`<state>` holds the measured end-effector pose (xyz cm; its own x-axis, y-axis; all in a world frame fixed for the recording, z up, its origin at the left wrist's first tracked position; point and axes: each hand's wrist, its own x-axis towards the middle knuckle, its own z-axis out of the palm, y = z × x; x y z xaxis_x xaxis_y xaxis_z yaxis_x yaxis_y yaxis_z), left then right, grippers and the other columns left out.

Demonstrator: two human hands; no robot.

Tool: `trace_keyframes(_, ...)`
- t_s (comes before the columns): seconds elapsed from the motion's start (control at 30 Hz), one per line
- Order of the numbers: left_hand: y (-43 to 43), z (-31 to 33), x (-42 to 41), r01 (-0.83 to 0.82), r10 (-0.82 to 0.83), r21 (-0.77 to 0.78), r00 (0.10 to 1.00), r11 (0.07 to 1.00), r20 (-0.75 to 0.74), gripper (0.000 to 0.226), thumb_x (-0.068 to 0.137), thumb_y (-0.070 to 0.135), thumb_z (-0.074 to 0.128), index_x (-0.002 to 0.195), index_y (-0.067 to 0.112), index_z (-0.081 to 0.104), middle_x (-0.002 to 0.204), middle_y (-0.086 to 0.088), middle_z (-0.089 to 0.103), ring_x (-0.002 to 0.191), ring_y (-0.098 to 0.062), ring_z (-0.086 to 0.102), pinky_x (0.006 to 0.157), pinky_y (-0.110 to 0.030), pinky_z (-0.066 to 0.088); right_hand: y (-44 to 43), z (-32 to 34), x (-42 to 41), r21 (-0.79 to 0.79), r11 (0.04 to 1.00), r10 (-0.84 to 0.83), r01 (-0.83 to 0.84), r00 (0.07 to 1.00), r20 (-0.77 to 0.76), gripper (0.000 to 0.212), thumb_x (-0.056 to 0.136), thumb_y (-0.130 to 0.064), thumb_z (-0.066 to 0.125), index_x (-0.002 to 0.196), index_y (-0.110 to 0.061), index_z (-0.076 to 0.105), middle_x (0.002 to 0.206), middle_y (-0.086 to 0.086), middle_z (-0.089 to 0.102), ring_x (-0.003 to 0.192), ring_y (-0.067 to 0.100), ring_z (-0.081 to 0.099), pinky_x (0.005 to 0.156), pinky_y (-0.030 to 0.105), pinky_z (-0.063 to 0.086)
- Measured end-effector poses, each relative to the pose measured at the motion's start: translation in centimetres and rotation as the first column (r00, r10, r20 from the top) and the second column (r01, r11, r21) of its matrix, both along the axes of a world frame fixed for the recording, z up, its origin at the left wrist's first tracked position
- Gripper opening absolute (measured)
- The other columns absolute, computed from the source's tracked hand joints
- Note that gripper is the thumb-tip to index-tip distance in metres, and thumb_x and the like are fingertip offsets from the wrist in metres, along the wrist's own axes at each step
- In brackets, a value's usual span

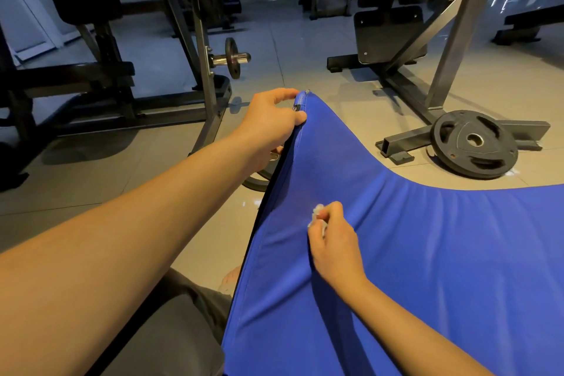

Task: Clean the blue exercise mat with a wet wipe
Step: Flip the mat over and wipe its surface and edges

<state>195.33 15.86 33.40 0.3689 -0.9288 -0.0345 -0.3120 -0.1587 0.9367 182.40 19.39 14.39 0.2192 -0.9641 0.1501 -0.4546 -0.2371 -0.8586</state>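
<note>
1. Head view: the left grip (268,119) is pinching the raised far corner of the blue exercise mat (427,253) between thumb and curled fingers, holding it up off the tiled floor (305,55).
2. The right grip (332,241) is closing narrowly around a small, crumpled white wet wipe (317,212). It is pressing the wipe onto the mat's upper face, nearer the viewer than the left grip.
3. The mat is lying between the two arms and spreading out to the right edge of the picture.
4. Its lifted side edge is running from the person's lap up and away to the pinched corner, pointing forward. The far edge is sagging in a curve down toward the right.
5. The mat is showing bright blue and smooth, with soft creases fanning out around the right grip and a dark strip along its left edge.
6. A black weight plate (476,143) is lying flat on the floor beyond the mat, beside a machine frame.
</note>
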Motion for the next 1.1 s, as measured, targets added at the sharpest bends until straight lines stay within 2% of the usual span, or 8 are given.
trace_keyframes(0.17, -0.1, -0.5, 0.1, -0.067, 0.071, 0.069, 0.996, 0.995, -0.056, 0.024, 0.1, 0.022, 0.065, 0.123, 0.016, 0.063, 0.107, -0.006, 0.069, 0.088, -0.021, 0.067, 0.062, -0.03, 0.051, 2.1, 3.8, 2.0, -0.143, 0.988, 0.075, -0.049, 0.981, 0.181, 0.022, 0.1, -0.015, 0.049, 0.085, -0.028, 0.039, 0.08, -0.018, 0.057, 0.075, 0.01, 0.057, 0.059, 0.022, 0.039)
trace_keyframes(0.23, -0.1, -0.4, 0.0, -0.09, 0.093, 0.052, 0.994, 0.995, -0.05, 0.008, 0.099, 0.022, 0.067, 0.092, 0.018, 0.067, 0.094, -0.003, 0.07, 0.086, -0.022, 0.067, 0.068, -0.033, 0.053, 3.3, 5.1, 3.0, -0.312, 0.937, 0.21, -0.157, 0.967, 0.143, 0.023, 0.1, -0.017, 0.049, 0.088, -0.033, 0.038, 0.075, -0.023, 0.051, 0.069, 0.006, 0.053, 0.058, 0.019, 0.037)
trace_keyframes(0.33, -0.3, -0.2, -0.1, -0.093, 0.094, 0.032, 0.995, 0.995, -0.038, 0.016, 0.099, 0.018, 0.067, 0.083, 0.016, 0.069, 0.089, -0.002, 0.069, 0.082, -0.018, 0.064, 0.073, -0.035, 0.053, 2.6, 4.2, 2.4, -0.396, 0.882, 0.274, -0.254, 0.962, -0.007, 0.021, 0.094, -0.02, 0.048, 0.091, -0.036, 0.035, 0.076, -0.028, 0.049, 0.064, 0.002, 0.048, 0.058, 0.017, 0.033)
trace_keyframes(0.57, -0.4, -0.5, 0.3, -0.126, 0.132, 0.086, 0.989, 0.988, -0.067, 0.019, 0.098, 0.018, 0.068, 0.106, 0.001, 0.072, 0.103, -0.015, 0.074, 0.098, -0.032, 0.072, 0.089, -0.049, 0.06, -0.2, 0.2, -0.5, 0.175, 0.985, -0.007, -0.003, 0.998, 0.058, 0.013, 0.095, -0.014, 0.051, 0.084, -0.015, 0.043, 0.085, -0.008, 0.066, 0.094, 0.016, 0.063, 0.069, 0.032, 0.046)
trace_keyframes(0.7, -0.7, -0.6, 0.1, -0.142, 0.15, 0.089, 0.985, 0.986, -0.088, 0.023, 0.096, 0.022, 0.071, 0.106, 0.001, 0.071, 0.103, -0.016, 0.075, 0.093, -0.033, 0.074, 0.087, -0.048, 0.06, 1.7, 4.6, 1.7, 0.029, 0.99, 0.124, -0.138, 0.949, 0.289, 0.012, 0.094, -0.012, 0.054, 0.085, -0.019, 0.049, 0.072, -0.015, 0.063, 0.078, -0.002, 0.061, 0.06, 0.023, 0.044)
trace_keyframes(0.83, -0.9, -0.1, -0.3, -0.149, 0.154, 0.068, 0.984, 0.987, -0.089, 0.019, 0.097, 0.018, 0.07, 0.105, 0.002, 0.071, 0.089, -0.007, 0.07, 0.08, -0.023, 0.069, 0.066, -0.036, 0.057, 3.0, 3.9, 1.5, -0.305, 0.916, 0.302, -0.26, 0.948, 0.097, 0.018, 0.1, -0.014, 0.052, 0.093, -0.029, 0.046, 0.083, -0.024, 0.058, 0.074, 0.006, 0.061, 0.064, 0.02, 0.043)
trace_keyframes(0.97, -0.9, -0.1, -0.2, -0.167, 0.172, 0.063, 0.982, 0.984, -0.076, 0.022, 0.097, 0.017, 0.069, 0.111, 0.0, 0.071, 0.083, -0.002, 0.064, 0.072, -0.015, 0.062, 0.057, -0.029, 0.047, 1.4, -0.7, -0.7, -0.006, 0.998, 0.061, -0.061, 0.997, 0.048, 0.02, 0.1, -0.013, 0.046, 0.087, -0.028, 0.045, 0.088, -0.017, 0.068, 0.091, 0.007, 0.067, 0.074, 0.032, 0.051)
trace_keyframes(1.1, -1.4, -1.0, 0.0, -0.161, 0.17, 0.1, 0.981, 0.982, -0.092, 0.018, 0.097, 0.019, 0.07, 0.106, 0.003, 0.071, 0.095, -0.009, 0.071, 0.093, -0.027, 0.072, 0.077, -0.04, 0.06, 1.7, 0.7, 0.3, 0.156, 0.988, -0.045, 0.016, 0.982, 0.186, 0.016, 0.099, -0.013, 0.047, 0.083, -0.015, 0.051, 0.077, -0.012, 0.068, 0.086, 0.015, 0.067, 0.067, 0.026, 0.048)
